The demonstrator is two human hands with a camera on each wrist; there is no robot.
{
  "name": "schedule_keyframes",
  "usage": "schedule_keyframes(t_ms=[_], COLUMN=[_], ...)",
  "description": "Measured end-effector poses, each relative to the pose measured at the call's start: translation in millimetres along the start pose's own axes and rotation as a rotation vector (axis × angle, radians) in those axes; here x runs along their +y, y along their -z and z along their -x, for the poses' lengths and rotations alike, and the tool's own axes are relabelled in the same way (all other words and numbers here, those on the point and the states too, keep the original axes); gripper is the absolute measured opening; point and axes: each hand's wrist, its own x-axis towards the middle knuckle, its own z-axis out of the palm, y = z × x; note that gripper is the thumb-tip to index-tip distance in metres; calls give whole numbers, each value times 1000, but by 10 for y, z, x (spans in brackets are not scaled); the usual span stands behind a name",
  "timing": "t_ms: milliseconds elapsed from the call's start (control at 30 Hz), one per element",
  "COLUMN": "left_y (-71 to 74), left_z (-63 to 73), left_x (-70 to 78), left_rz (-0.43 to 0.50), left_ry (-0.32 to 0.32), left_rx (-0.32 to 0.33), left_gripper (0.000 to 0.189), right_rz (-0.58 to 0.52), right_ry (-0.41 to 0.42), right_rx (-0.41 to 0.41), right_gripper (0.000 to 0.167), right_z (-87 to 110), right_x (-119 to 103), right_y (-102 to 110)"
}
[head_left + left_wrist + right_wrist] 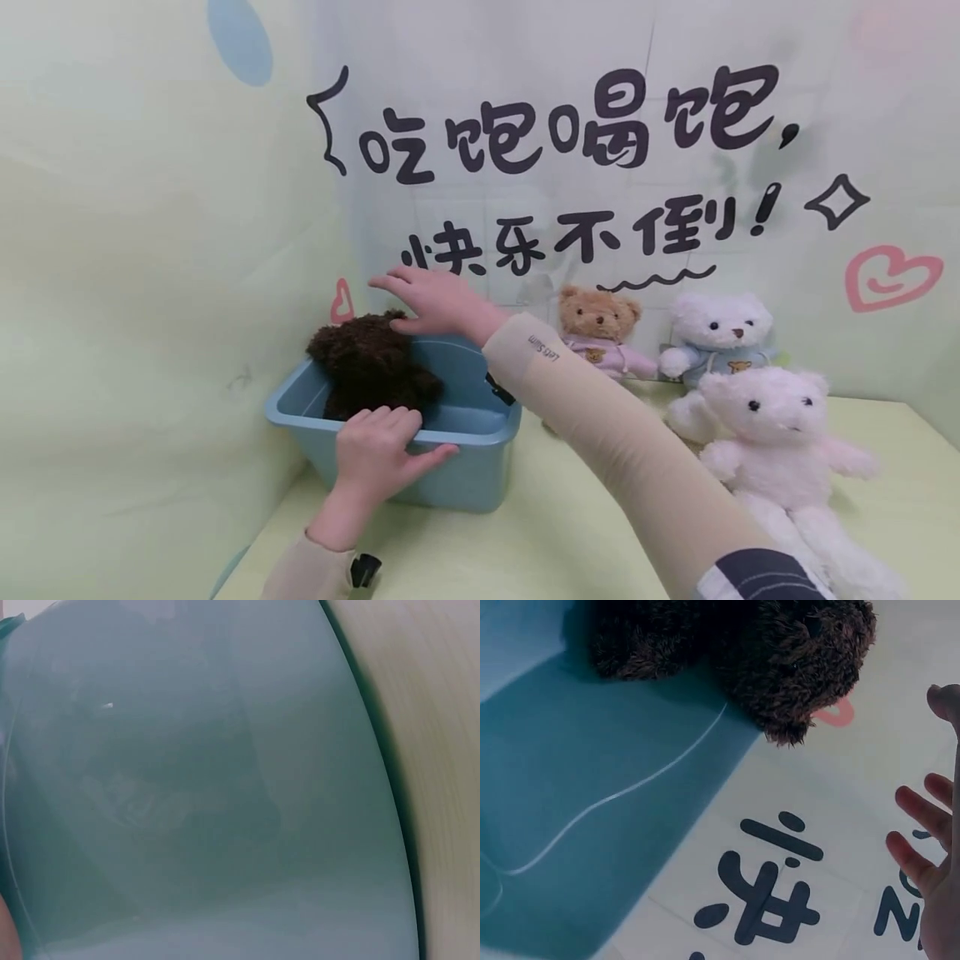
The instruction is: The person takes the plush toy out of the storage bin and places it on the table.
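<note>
A blue plastic bin (450, 475) stands at the left of the table, its side wall (195, 780) filling most of the left wrist view. My left hand (375, 446) grips the near rim, fingers over the edge and thumb along the outside. Inside the bin sits a dark brown plush bear (367, 358), its head above the rim; its curly fur (795, 667) shows at the top of the right wrist view. Over the bin's far side, my right hand (438, 304) reaches with fingers extended and nothing held. It overlaps the bear's head edge in the head view, but stands apart from it in the right wrist view.
To the right sit a tan bear (597, 312) in a pink top, a white bear (720, 321) in a blue top, and a pale pink bear (780, 467) nearer. Printed cloth walls (150, 333) stand behind and left of the pale yellow table (570, 533).
</note>
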Motion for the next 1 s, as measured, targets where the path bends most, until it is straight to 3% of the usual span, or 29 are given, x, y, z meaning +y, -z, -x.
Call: schedule_keyframes(t_ms=[300,467,600,800,1000], left_y=[-2,-19,-29,-34,-24], left_z=[-40,-54,-77,-105,-32], left_x=[28,45,56,23,6], left_rz=[-3,3,4,-10,-19], left_ry=[1,6,-1,-7,5], left_rx=[36,40,48,70,36], left_gripper=[64,64,65,66,66], right_rz=[-21,-2,-64,-262,-274], right_ry=[75,52,-7,-107,-126], right_rx=[150,178,134,78,-28], right_gripper=[51,49,57,81,99], right_z=[-48,-43,-9,-7,-32], right_x=[-126,-174,-163,-107,-128], right_y=[-185,-313,-438,-545,-672])
